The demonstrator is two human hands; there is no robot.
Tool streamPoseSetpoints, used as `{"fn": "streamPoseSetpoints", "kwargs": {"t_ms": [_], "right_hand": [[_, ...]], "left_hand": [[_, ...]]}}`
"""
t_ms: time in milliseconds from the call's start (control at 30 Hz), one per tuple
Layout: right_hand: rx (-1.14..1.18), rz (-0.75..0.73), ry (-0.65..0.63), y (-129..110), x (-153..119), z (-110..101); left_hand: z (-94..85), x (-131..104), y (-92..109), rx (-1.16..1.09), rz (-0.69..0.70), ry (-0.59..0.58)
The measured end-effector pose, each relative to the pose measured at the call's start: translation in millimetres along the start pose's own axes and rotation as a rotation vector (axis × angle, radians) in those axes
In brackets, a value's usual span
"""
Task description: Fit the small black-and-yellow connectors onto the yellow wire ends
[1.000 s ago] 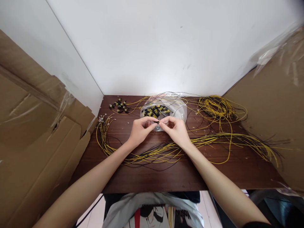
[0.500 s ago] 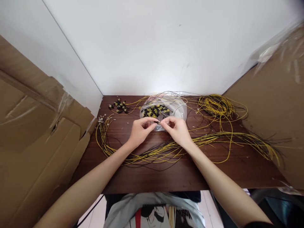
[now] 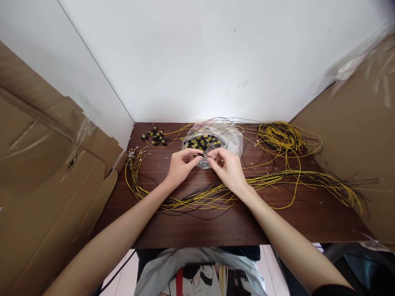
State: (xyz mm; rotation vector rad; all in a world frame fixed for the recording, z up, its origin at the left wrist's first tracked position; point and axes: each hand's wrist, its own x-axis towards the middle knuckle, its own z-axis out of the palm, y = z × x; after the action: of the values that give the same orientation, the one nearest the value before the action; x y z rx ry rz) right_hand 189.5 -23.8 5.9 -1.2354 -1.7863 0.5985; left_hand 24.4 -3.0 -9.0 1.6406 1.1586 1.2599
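My left hand [image 3: 181, 166] pinches a small black connector [image 3: 200, 155] between thumb and fingertips. Facing it, my right hand [image 3: 227, 167] has its fingertips closed on a thin dark wire [image 3: 210, 157] that runs toward the connector. Whether the wire sits inside the connector is too small to tell. Just behind both hands lies a clear plastic bag [image 3: 233, 142] holding a heap of black and yellow connectors [image 3: 202, 142]. A long bundle of yellow and black wires [image 3: 197, 202] passes beneath my forearms.
More connectors [image 3: 155, 135] lie at the back left of the brown table [image 3: 203, 234]. A coil of yellow and black wire [image 3: 280, 137] sits at the back right. Cardboard [image 3: 61, 164] stands on the left, another sheet [image 3: 354, 135] on the right, and a white wall [image 3: 216, 61] behind.
My fingertips have moved slightly apart, and the wire now shows between them. My left hand has shifted a little to the left with the connector.
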Motion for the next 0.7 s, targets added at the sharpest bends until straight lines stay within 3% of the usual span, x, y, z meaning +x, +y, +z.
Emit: {"fn": "streamPoseSetpoints", "kwargs": {"t_ms": [433, 700], "right_hand": [[-0.221, -0.159, 0.004, 6.0, -2.3, -1.5], [-0.172, -0.082, 0.011, 6.7, -1.7, 0.0]], "left_hand": [[1.0, 0.0, -0.8, -0.028, -0.034, -0.015], [0.7, 0.4, -1.1, -0.006, 0.006, -0.019]]}}
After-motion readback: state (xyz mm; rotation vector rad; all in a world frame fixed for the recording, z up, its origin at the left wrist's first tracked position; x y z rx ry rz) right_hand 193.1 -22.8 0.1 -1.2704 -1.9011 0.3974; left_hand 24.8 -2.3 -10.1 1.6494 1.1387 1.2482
